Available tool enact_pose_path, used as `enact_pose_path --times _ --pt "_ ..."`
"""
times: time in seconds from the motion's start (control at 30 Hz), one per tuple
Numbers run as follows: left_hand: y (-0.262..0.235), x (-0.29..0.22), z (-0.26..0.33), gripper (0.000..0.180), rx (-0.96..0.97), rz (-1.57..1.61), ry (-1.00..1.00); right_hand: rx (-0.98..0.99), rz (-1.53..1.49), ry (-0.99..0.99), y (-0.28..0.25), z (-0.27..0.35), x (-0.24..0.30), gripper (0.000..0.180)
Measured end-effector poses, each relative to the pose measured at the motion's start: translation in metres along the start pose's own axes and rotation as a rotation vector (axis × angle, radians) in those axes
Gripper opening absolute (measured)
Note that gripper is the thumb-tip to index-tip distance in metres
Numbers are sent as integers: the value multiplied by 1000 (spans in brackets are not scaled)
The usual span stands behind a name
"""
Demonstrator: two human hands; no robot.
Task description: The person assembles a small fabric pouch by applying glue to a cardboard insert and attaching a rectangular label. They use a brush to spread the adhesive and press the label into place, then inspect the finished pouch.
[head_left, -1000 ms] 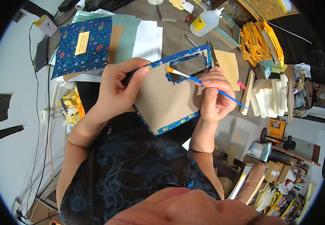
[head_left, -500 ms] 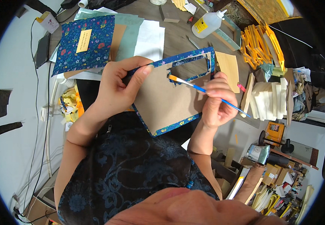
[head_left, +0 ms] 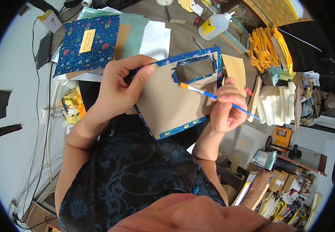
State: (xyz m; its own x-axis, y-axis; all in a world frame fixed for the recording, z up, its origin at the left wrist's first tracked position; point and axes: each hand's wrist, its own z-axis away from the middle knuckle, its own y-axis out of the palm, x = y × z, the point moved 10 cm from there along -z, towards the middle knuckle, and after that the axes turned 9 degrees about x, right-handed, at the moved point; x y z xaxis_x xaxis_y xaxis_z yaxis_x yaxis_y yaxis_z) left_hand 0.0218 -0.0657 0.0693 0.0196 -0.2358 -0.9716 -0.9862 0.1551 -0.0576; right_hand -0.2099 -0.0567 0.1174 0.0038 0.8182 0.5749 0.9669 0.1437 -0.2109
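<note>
A tan board (head_left: 163, 104) edged in blue floral fabric is held tilted in front of me, its bare face toward me. Near its far right corner is a rectangular cut-out, with the fabric folded in along the edges. My left hand (head_left: 123, 85) pinches the board's upper left edge between thumb and fingers. My right hand (head_left: 229, 104) grips a paintbrush (head_left: 210, 95) with a blue handle. The brush's orange bristles are at the lower left corner of the cut-out; whether they touch the board I cannot tell.
A blue floral cover (head_left: 107, 38) with a cream label lies on papers at the far left. A white squeeze bottle (head_left: 215, 26) stands at the back. Yellow frames (head_left: 268, 48) and upright cream blocks (head_left: 277, 102) are stacked to the right. A wooden sheet (head_left: 234, 69) lies behind my right hand.
The brush tip has moved slightly right and down from the cut-out's left edge to its lower left corner. Fabric at that edge lies flatter. The left hand keeps its grip.
</note>
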Motion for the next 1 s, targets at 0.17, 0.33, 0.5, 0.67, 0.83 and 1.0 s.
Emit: enact_pose_path --times 0.17,0.33,0.5,0.67,0.83,1.0 --pt "-3 -4 1 19 -21 -18 20 -6 32 47 -1 -2 1 16" --pt "-7 -8 -10 17 -3 -129 66 -181 -77 22 -33 -17 4 28" --pt "-4 -37 -24 13 102 -290 97 227 19 308 -21 -69 -35 17" --pt "-8 -50 -33 12 156 -407 222 370 -206 628 -13 -59 -72 21" --pt "-6 -50 -48 12 310 -470 320 440 -167 673 -7 -43 -81 18" --pt "-63 -43 -57 36 -90 -418 302 78 -113 609 -29 -25 -73 14"
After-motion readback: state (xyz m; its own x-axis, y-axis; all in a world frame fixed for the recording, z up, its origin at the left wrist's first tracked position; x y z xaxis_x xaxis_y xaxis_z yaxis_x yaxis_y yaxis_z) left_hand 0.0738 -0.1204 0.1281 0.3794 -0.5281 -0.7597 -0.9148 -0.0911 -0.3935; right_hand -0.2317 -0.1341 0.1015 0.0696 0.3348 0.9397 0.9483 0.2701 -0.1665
